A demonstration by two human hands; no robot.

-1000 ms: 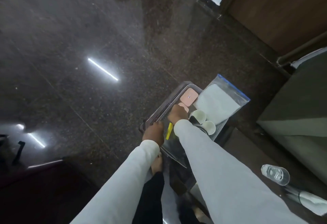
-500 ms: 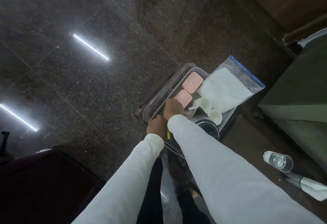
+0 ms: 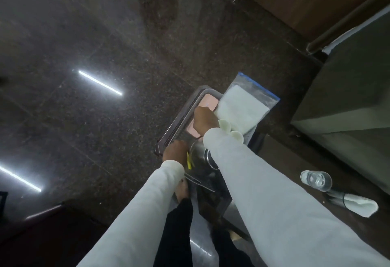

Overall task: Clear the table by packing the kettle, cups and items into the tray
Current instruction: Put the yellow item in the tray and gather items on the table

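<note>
The tray (image 3: 168, 133) sits out over the dark floor (image 3: 95, 129), already loaded with kettle (image 3: 199, 152), two cups (image 3: 224, 124) and pink packets (image 3: 207, 102). Left hand (image 3: 175, 150) grips the near tray edge; right hand (image 3: 204, 120) is down among the packets, grip unclear.

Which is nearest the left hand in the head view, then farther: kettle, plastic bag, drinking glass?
From the left hand:
1. Kettle, just right of it in the tray.
2. Plastic bag, at the tray's far end.
3. Drinking glass, far right on the table.
</note>
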